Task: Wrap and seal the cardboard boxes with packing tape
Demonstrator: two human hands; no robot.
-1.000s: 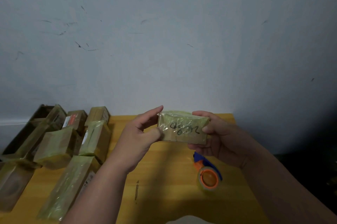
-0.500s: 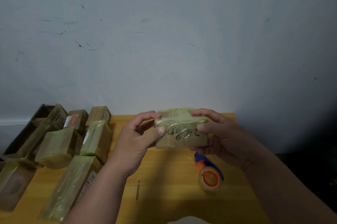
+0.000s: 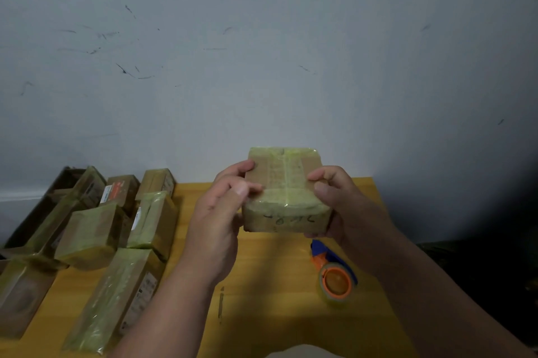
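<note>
Both hands up: the left hand (image 3: 218, 212) and right hand (image 3: 343, 206) grip opposite ends of the small tape-wrapped brown cardboard box (image 3: 285, 191), held above the yellow wooden table (image 3: 276, 299). At five o'clock lies the orange-and-blue tape dispenser (image 3: 334, 276); wrapped boxes (image 3: 116, 226) crowd nine o'clock.

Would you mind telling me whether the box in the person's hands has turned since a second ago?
Yes. The box has tipped: its handwritten face, earlier square to the camera, now faces down toward the yellow table, and its top shows.
</note>
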